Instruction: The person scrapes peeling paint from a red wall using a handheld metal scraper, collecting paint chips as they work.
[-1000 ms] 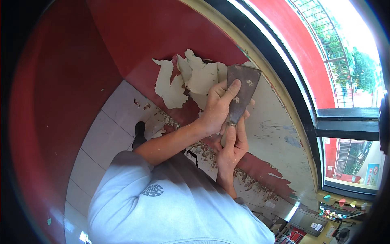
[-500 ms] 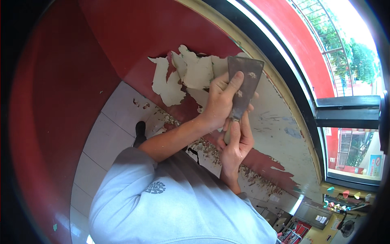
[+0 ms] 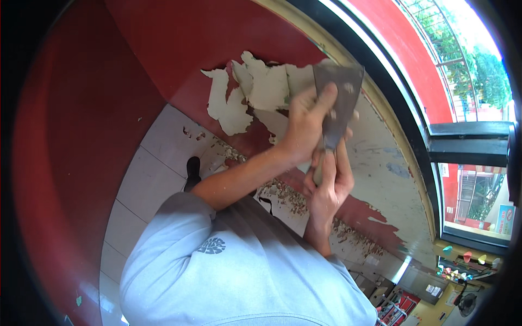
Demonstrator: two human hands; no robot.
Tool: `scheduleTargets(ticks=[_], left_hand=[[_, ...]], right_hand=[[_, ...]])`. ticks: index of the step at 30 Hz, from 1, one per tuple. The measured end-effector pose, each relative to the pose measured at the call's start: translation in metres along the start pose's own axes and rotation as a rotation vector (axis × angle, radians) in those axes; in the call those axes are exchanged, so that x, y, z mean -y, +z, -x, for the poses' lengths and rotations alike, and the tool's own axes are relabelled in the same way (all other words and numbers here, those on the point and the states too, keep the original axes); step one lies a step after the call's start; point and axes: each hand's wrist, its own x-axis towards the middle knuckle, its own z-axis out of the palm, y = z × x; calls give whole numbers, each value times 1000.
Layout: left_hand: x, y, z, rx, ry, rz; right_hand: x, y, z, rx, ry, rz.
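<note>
Scraper: I see it upright between the person's hands. Left hand, motion-blurred, clamped on the blade, thumb across its face. Right hand, just below the left, closed around the handle. Peeling pale paint left of the left hand; chips below the right.

The head-worn fisheye looks down, close over the scraper.
</note>
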Motion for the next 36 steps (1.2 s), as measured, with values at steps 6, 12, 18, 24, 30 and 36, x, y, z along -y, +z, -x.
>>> scheduleTargets(ticks=[6, 12, 18, 24, 30, 36], left_hand=[[-1, 6, -1, -17, -17, -19], [-7, 6, -4, -1, 53, 20], [-5, 14, -9, 5, 91, 32], [-1, 16, -2, 10, 13, 51], [-9, 20, -12, -34, 69, 70], [-14, 29, -10, -26, 89, 93]], right_hand=[[-5, -3, -2, -14, -115, 73], [-3, -1, -10, 10, -121, -3], [20, -4, -12, 28, -56, -52], [21, -9, -7, 35, -45, -25], [38, -7, -17, 41, 24, 20], [55, -9, -19, 62, 24, -10]])
